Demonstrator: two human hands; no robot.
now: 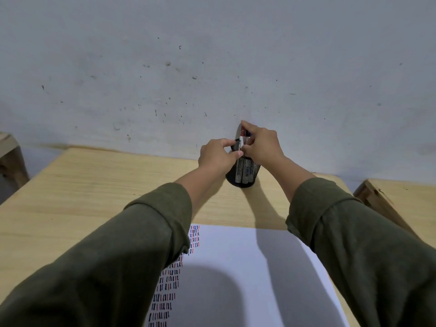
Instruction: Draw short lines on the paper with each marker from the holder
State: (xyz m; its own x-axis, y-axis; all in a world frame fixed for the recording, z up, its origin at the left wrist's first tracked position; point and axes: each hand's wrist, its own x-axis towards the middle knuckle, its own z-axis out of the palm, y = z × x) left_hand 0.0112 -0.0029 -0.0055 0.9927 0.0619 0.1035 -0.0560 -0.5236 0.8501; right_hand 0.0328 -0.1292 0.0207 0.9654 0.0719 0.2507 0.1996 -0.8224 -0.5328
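Note:
A black mesh holder (244, 173) stands at the far edge of the wooden table (94, 185), against the wall. My left hand (215, 156) grips the holder's rim from the left. My right hand (260, 146) is closed around the tops of the markers (243, 135) that stick out of the holder; red and dark caps show between the fingers. The white paper (236, 267) lies near me, with columns of short red, blue and black lines along its left side, partly hidden under my left sleeve.
The grey-white wall (212, 67) rises directly behind the holder. A second wooden surface (401, 197) sits at the right, and a piece of wooden furniture (9, 156) at the far left. My arms cast shadows across the paper.

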